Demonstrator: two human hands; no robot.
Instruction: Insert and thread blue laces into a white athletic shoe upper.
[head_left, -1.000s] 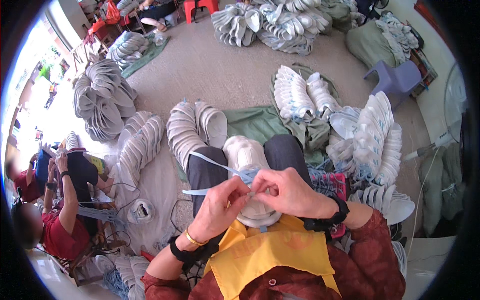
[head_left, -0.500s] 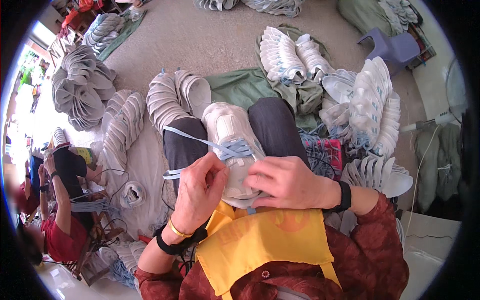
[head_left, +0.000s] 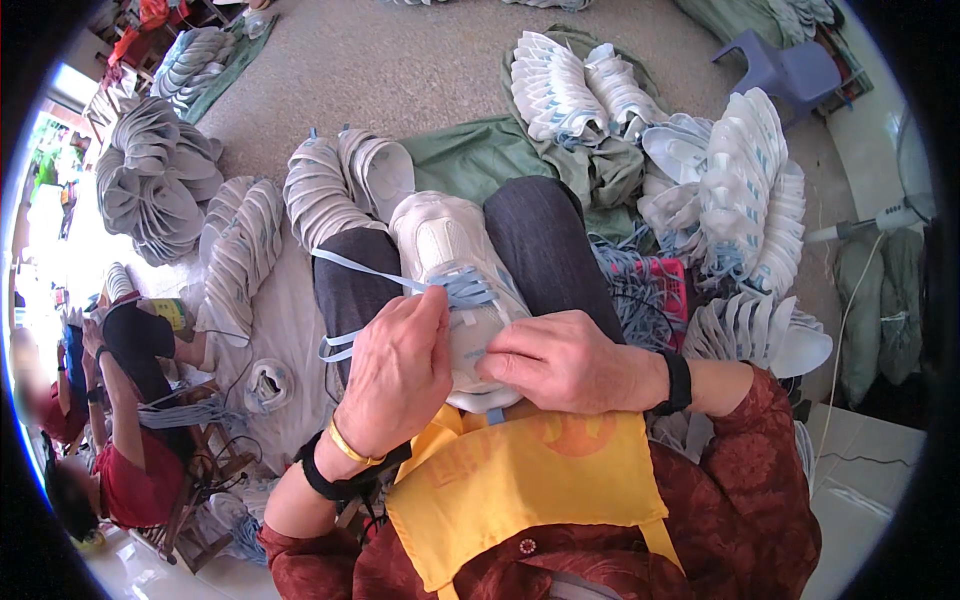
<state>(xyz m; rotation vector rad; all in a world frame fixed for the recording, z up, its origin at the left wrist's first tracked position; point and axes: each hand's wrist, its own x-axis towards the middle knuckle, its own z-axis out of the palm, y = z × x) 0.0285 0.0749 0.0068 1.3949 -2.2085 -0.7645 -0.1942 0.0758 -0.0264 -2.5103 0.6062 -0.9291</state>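
A white sneaker (head_left: 440,235) lies between my knees, toe pointing away from me. A light blue shoelace (head_left: 465,288) crosses its upper eyelets, and a loose lace length trails left over my left thigh. My left hand (head_left: 395,370) is closed at the left side of the lacing, its thumb and fingertips together; what they pinch is hidden. My right hand (head_left: 565,362) grips the sneaker's right edge by the opening, fingers curled over the tongue (head_left: 475,352).
Nested white shoe uppers stand at the left (head_left: 245,250), beyond my left knee (head_left: 325,190) and at the right (head_left: 745,190). A pink basket (head_left: 664,300) holds blue laces. A purple stool (head_left: 780,70) stands far right. Other people sit at the left.
My left hand has moved up against the lacing, and its fingers have drawn closer together. My right fingers have curled in further over the tongue. The whole view has shifted slightly.
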